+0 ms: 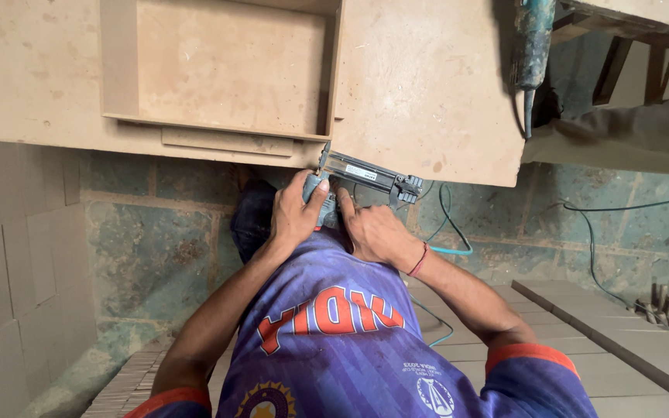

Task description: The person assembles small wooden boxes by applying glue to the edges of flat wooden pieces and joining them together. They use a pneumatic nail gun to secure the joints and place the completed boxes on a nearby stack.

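**Both hands on a nail gun at the edge of a board**

At the far left stands a stack of pale blocks [9, 255], with a mottled green stone floor [156, 248] beside it. Above these lies a wide tan board [32, 70], and on it sits a shallow open frame [226, 66] made of the same material, a thin strip running along its near side.

The person's left hand [294, 219] comes up from the lower left. The forearm is bare and nearly straight, the elbow low in the picture, the wrist slightly bent. The fingers wrap around the blue grip of the nail gun [361, 176], the thumb laid across the top; this hand is clenched on the tool.

The nail gun lies just under the board's near edge, its nose touching the board below the frame's right corner, its long dark magazine slanting down to the right.

The right hand [375, 232] sits close beside the left one, almost touching it, fingers curled against the underside of the tool's body. It grasps the gun too, though the fingertips are hidden. A red thread band circles that wrist, and the forearm runs down and right to a bent elbow.

A thin blue hose [449, 232] trails away over the floor. Farther right, a teal power tool [534, 46] hangs by the board's edge, and flat pale planks [605, 340] lie at the lower right.
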